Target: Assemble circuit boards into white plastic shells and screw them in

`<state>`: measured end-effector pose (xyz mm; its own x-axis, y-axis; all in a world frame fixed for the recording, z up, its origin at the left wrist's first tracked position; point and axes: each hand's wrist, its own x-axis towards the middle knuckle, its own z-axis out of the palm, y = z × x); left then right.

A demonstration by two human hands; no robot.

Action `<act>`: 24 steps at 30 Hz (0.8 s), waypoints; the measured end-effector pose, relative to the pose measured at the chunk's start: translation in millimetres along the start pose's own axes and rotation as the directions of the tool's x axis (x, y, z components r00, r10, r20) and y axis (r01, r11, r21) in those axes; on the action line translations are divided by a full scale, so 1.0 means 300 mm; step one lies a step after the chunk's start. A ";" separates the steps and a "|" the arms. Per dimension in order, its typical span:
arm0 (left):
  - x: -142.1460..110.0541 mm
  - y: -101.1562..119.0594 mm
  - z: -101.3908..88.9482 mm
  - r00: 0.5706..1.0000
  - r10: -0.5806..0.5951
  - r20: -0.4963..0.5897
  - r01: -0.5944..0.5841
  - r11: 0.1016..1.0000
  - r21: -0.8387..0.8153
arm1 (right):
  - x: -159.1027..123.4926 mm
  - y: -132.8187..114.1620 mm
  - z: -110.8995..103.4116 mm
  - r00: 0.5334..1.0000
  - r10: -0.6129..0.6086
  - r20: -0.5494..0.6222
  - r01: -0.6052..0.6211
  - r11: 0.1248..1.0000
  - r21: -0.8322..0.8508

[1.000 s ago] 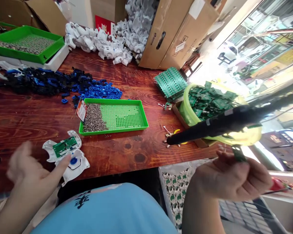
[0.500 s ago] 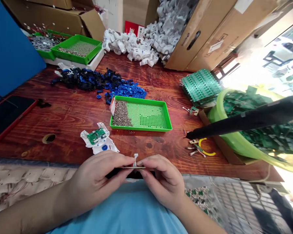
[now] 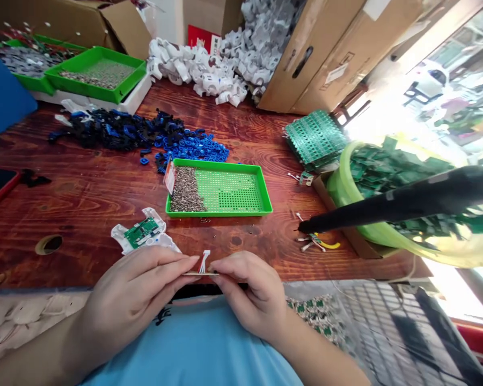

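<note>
Between my two hands a thin circuit board is held edge-on, with a short bundle of wires and a white connector standing up from it. My left hand pinches the board's left end between thumb and fingers. The right end is pinched by my right hand. Just beyond my left hand lies an open white plastic housing with a green circuit board in it; its near part is hidden by my fingers. Past the hands stands a green tray of small metal screws.
A black rod-like tool reaches in from the right above a yellow-green tub of circuit boards. Stacked green panels, blue rings, black parts and white housings lie farther back. The wooden table has a round hole.
The view has shifted, so things on the table appear farther left. Both hands still hold the board, and the wires now lean to the right. My left hand now covers part of the white housing.
</note>
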<state>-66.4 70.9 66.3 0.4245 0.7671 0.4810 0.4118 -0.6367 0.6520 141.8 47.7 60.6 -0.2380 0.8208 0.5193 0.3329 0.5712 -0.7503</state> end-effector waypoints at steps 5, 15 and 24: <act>0.012 -0.018 0.001 0.999 -0.004 0.040 0.005 0.999 -0.034 | 0.002 0.011 0.002 0.998 0.048 0.030 -0.049 0.998 0.025; 0.027 -0.041 0.020 0.968 -0.082 0.239 0.096 0.994 -0.049 | -0.004 0.032 -0.017 0.989 0.064 0.135 -0.070 0.997 0.036; 0.056 -0.099 -0.085 0.941 -0.237 0.243 0.181 0.956 0.233 | -0.022 0.130 -0.052 0.978 0.198 -0.059 -0.200 0.979 -0.036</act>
<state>-92.0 104.7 69.9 0.4973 0.8535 0.1556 0.6578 -0.4879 0.5738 170.8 64.6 34.2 -0.1127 0.9165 0.3839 0.4068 0.3951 -0.8237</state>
